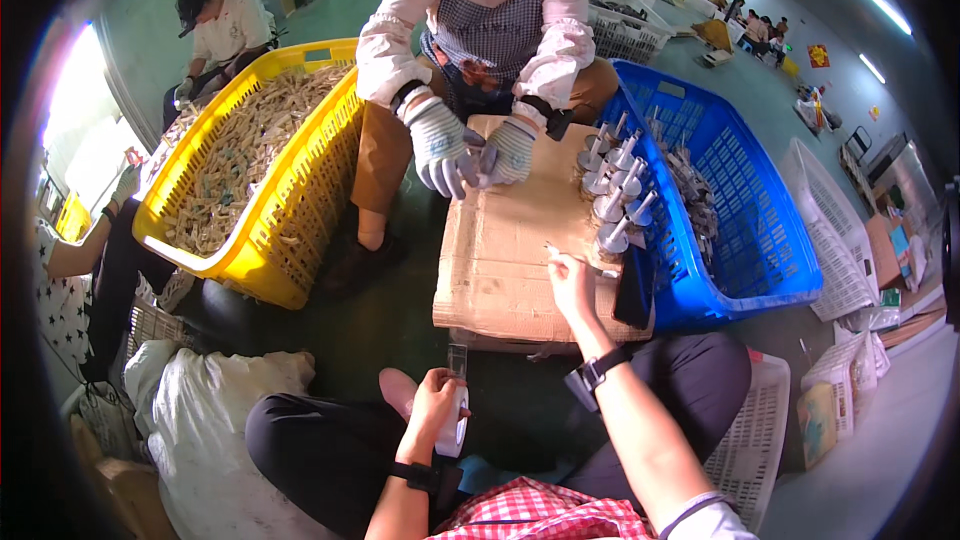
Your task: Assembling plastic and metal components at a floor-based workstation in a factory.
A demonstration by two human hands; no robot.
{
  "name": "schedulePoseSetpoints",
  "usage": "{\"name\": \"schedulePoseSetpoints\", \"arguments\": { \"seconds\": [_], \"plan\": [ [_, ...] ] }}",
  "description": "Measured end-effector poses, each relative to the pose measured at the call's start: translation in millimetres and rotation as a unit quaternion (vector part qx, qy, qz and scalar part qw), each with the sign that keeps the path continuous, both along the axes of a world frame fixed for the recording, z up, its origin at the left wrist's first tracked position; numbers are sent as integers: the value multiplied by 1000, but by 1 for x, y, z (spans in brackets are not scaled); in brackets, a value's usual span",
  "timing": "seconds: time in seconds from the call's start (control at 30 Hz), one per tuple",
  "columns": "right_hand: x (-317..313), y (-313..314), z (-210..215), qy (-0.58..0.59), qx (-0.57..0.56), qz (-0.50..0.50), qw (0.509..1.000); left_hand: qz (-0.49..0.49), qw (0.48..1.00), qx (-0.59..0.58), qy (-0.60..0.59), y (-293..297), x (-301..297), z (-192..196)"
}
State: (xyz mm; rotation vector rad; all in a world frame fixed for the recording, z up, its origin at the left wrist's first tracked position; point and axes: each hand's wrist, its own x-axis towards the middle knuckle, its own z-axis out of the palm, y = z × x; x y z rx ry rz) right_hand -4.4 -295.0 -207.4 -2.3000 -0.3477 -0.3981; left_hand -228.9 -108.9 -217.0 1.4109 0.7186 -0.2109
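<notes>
My left hand (434, 402) is closed on a white roll of tape or labels (453, 427), held low in front of the box. A short clear strip (457, 358) sticks up from the roll. Over the near right part of a cardboard-covered surface (500, 270), my right hand (573, 287) has its thumb and fingertips pinched together. Whatever is between them is too small to make out. Beyond that hand stand several silvery discs with upright stems (613, 236), grouped along the right edge. A dark phone-like slab (633, 286) leans beside them.
Across the box, a co-worker's gloved hands (440, 148) handle a small grey piece. A blue crate (765, 275) with grey parts stands right, a yellow crate (270, 275) of small pale pieces left. White sacking (215, 420) lies near left. Other people sit further left.
</notes>
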Motion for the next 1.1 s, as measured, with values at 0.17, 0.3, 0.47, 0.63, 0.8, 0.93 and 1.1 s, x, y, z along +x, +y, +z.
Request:
{"name": "schedulePoseSetpoints", "arguments": {
  "seconds": [0.17,0.3,0.47,0.63,0.8,0.93,1.1],
  "plan": [
    [16,-7,-3,-88,-132,-32,987,23,999,-20,-11,4,-6,-3],
    [21,-11,-1,-81,-195,33,977,22,999,-23,-9,4,-4,0],
    [19,-9,-4,-101,-289,63,950,20,999,-20,-14,5,-6,-6],
    [21,-12,-3,-152,-341,86,924,11,1000,-10,-15,2,-5,-10],
    [-7,14,28,19,-192,51,980,19,1000,-10,-15,6,-9,-10],
    [-52,37,61,-68,-141,226,962,15,1000,-9,-19,7,-11,-2],
    [-86,55,76,-136,-257,320,901,29,998,-28,-51,5,-9,-5]
  ]
}}
